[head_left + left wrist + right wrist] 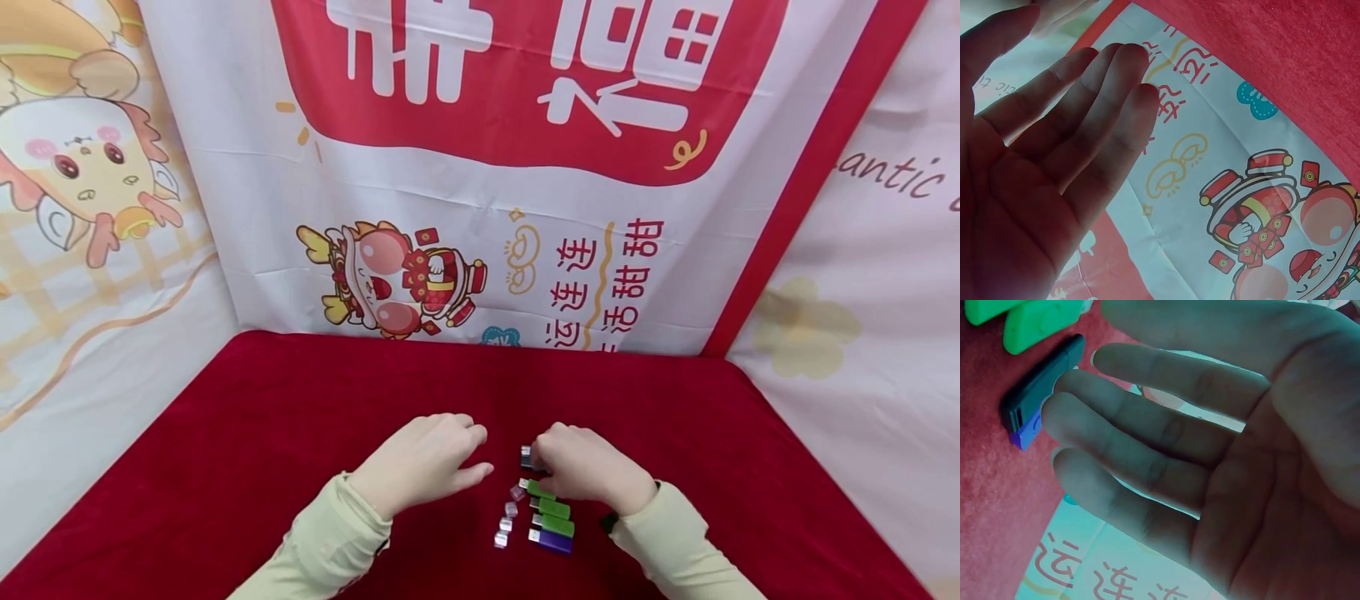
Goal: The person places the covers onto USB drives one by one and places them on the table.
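My left hand [431, 458] is held over the red cloth, fingers loosely bent and nothing in them; its bare palm shows in the left wrist view. My right hand [588, 467] is over the far end of a column of USB sticks. In the right wrist view its fingertips are right at a black USB stick [1041, 384], with a blue-purple piece [1027, 431] showing along its edge. Nearer the body lie green USB sticks [557, 525] and a purple USB stick [553, 543], metal plugs pointing left. The right hand partly hides the farthest sticks.
Left of the sticks runs a row of small clear caps [512, 509]. Everything lies on a red cloth-covered table [337, 375]. A printed white and red backdrop [480, 192] stands at the far edge, with printed cloth walls on both sides.
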`<control>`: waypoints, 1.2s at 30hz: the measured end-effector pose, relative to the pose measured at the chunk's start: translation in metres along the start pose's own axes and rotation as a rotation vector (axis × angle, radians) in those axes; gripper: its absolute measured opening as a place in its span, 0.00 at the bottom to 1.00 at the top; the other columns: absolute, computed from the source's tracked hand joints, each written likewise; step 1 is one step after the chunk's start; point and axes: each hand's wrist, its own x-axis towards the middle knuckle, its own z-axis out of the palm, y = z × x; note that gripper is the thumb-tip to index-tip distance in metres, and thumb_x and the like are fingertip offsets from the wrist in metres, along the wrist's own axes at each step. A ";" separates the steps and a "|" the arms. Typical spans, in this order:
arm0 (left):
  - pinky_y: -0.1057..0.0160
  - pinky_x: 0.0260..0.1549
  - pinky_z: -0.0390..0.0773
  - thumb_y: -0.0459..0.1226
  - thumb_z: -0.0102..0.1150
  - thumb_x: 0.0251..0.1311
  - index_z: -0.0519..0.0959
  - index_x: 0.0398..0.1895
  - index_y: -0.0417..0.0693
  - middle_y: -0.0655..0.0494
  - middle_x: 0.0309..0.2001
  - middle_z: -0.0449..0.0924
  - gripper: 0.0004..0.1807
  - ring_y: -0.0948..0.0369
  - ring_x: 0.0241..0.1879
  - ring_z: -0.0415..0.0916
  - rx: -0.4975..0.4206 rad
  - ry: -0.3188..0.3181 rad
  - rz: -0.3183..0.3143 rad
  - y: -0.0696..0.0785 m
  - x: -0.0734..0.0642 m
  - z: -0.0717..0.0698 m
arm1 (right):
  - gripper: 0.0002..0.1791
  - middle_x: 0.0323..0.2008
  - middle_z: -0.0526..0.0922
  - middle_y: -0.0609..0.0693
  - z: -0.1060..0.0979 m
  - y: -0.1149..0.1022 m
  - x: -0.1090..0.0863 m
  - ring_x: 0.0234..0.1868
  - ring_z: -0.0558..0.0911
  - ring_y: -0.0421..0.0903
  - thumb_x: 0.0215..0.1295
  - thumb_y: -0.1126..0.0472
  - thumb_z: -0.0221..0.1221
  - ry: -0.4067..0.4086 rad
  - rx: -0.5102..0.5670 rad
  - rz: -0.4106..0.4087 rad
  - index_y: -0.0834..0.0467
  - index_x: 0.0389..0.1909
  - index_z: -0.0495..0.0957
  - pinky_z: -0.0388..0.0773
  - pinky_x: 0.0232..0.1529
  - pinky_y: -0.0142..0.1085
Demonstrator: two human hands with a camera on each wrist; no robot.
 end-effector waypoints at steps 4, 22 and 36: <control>0.70 0.20 0.69 0.47 0.66 0.60 0.77 0.26 0.50 0.62 0.21 0.70 0.13 0.67 0.20 0.66 -0.005 -0.032 -0.016 0.001 0.000 0.000 | 0.19 0.08 0.61 0.38 0.003 -0.002 -0.001 0.12 0.56 0.35 0.53 0.67 0.69 0.009 -0.014 -0.007 0.51 0.11 0.73 0.57 0.14 0.29; 0.69 0.17 0.67 0.47 0.66 0.60 0.75 0.22 0.51 0.63 0.18 0.67 0.15 0.67 0.18 0.65 -0.008 -0.062 -0.030 0.002 0.000 0.001 | 0.24 0.08 0.55 0.39 0.004 -0.002 -0.002 0.14 0.51 0.37 0.51 0.66 0.71 0.047 -0.020 -0.005 0.52 0.09 0.65 0.53 0.14 0.30; 0.69 0.16 0.66 0.47 0.66 0.61 0.75 0.21 0.51 0.63 0.18 0.67 0.16 0.67 0.17 0.64 -0.012 -0.064 -0.029 0.001 -0.001 0.000 | 0.26 0.10 0.52 0.39 0.009 -0.002 -0.001 0.17 0.50 0.38 0.49 0.67 0.70 0.074 -0.111 0.000 0.50 0.09 0.61 0.51 0.16 0.32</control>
